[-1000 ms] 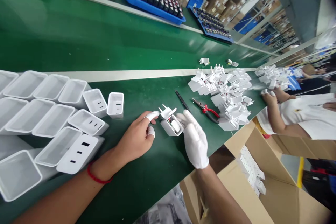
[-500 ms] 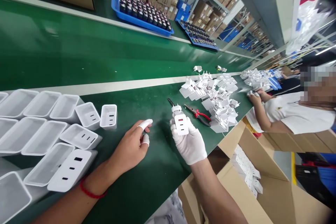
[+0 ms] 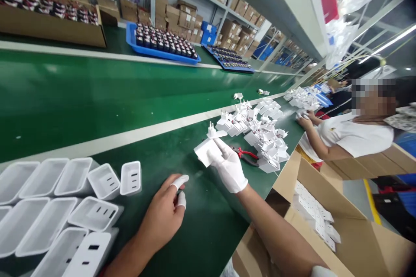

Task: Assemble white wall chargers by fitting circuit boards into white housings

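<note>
The gloved right hand (image 3: 229, 169) grips a white charger (image 3: 204, 150), probably best steadied by its sides; the half-curled left hand (image 3: 165, 212) is empty.

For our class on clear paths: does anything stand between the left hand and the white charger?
Nothing visible does: green tabletop shows between the left hand and the white charger in the gloved right hand.
</note>
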The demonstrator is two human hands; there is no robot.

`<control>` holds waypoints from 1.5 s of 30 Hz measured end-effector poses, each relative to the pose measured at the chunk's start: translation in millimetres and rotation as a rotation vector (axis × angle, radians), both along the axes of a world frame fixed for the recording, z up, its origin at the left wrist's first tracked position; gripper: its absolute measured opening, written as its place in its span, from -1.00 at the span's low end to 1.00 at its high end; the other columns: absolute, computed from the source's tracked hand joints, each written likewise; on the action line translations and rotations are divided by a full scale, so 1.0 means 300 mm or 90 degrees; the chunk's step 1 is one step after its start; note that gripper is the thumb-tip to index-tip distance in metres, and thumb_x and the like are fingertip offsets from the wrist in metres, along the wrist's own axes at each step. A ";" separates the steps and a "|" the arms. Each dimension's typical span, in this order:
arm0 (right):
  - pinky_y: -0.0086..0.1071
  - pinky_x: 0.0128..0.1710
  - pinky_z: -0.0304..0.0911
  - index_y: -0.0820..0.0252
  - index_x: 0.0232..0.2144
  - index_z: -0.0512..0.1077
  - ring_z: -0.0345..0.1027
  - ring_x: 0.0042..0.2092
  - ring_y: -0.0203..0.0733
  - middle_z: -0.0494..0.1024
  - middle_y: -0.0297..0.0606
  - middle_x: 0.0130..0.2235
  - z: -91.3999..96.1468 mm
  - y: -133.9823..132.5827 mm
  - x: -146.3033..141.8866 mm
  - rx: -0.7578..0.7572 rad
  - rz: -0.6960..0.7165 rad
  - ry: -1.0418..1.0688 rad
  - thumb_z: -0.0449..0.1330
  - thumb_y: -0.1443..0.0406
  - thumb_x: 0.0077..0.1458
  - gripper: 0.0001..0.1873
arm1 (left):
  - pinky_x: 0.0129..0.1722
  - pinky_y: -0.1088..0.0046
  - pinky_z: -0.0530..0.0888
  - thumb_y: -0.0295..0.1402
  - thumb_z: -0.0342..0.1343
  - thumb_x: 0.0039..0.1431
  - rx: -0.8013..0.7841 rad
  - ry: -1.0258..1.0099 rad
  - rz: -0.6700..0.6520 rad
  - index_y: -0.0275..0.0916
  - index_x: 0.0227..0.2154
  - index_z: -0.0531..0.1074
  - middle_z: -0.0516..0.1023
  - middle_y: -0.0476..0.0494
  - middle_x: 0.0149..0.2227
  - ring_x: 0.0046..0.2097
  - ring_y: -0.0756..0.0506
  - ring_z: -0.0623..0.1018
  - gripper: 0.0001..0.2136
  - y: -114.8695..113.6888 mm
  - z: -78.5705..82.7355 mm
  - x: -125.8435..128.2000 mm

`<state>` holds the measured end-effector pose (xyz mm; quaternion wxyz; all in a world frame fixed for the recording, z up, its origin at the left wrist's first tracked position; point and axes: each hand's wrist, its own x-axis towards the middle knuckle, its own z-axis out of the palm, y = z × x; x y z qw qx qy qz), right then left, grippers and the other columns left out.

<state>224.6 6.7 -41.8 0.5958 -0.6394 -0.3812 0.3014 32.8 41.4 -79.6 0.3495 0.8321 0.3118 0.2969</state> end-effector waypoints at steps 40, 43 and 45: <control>-0.14 -0.06 0.45 0.15 0.02 0.41 0.47 -0.05 -0.05 0.51 -0.08 -0.01 -0.152 -0.235 0.060 0.055 0.100 -0.726 0.11 0.21 0.26 -0.68 | -0.02 -0.01 0.41 -0.61 0.01 -0.01 0.170 0.474 0.150 -0.36 -0.24 0.49 0.42 -0.37 -0.08 -0.03 -0.37 0.41 -0.73 0.066 0.305 -0.168; -0.01 -0.12 0.47 0.10 0.03 0.40 0.46 -0.05 0.07 0.50 -0.06 0.01 -0.195 -0.233 0.050 0.060 0.114 -0.765 0.08 0.10 0.25 -0.62 | -0.06 0.09 0.42 -0.53 0.06 0.00 0.168 0.489 0.162 -0.30 -0.26 0.48 0.42 -0.31 -0.12 -0.06 -0.32 0.41 -0.79 0.065 0.306 -0.176; 0.03 -0.15 0.47 0.03 0.02 0.41 0.48 -0.07 0.10 0.51 -0.07 -0.01 -0.216 -0.226 0.052 0.068 0.103 -0.769 0.08 0.07 0.23 -0.63 | -0.07 0.10 0.42 -0.50 0.09 -0.02 0.164 0.495 0.171 -0.32 -0.27 0.47 0.41 -0.32 -0.14 -0.05 -0.33 0.40 -0.79 0.061 0.307 -0.175</control>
